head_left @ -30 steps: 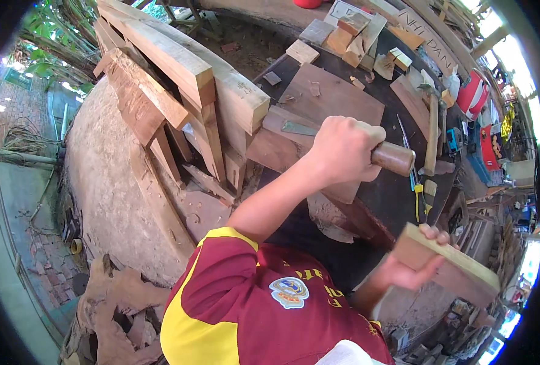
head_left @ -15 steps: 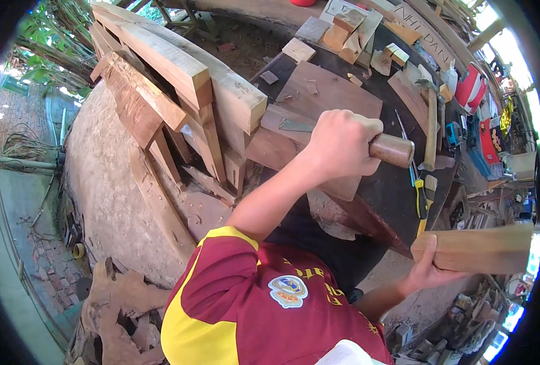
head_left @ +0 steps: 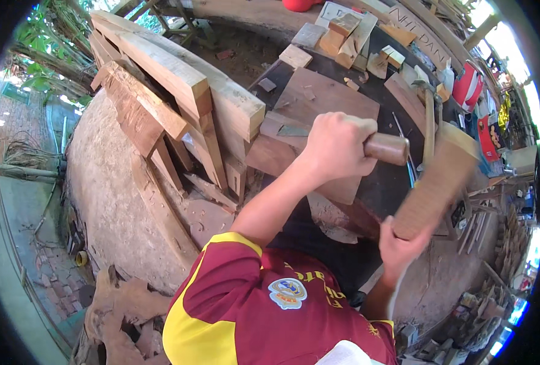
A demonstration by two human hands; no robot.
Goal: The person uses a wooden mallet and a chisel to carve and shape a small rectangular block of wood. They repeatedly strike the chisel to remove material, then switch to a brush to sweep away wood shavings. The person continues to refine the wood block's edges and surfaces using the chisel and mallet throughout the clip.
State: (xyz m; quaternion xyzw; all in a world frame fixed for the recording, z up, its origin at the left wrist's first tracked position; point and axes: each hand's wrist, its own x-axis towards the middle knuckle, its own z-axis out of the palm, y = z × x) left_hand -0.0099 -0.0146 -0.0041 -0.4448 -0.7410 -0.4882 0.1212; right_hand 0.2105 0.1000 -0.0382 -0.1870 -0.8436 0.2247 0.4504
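My left hand (head_left: 338, 146) is wrapped round a chisel (head_left: 388, 148), its round brown wooden handle sticking out on the right side of the fist. To the left of the fist, the flat metal blade (head_left: 293, 130) lies low over a narrow brown wood piece (head_left: 272, 125) on top of a wider brown board (head_left: 328, 97). Blurred by motion, a thick wooden block (head_left: 438, 182) rises at a slant from my right hand (head_left: 404, 243), which grips its lower end. The block is to the right of the chisel handle and apart from it. Whether the blade's edge touches wood cannot be made out.
Heavy timber beams (head_left: 233, 100) lean at the left beside a pale stone slab (head_left: 108, 182). Across the dark worktop are wood offcuts (head_left: 346, 42), a hammer (head_left: 429, 115) and a thin metal tool (head_left: 399, 125). Red-and-white packaging (head_left: 468, 85) stands at the far right.
My right hand has swung the wooden block up and leftward, from lying level to a steep slant nearer the chisel handle. My left hand has shifted only slightly.
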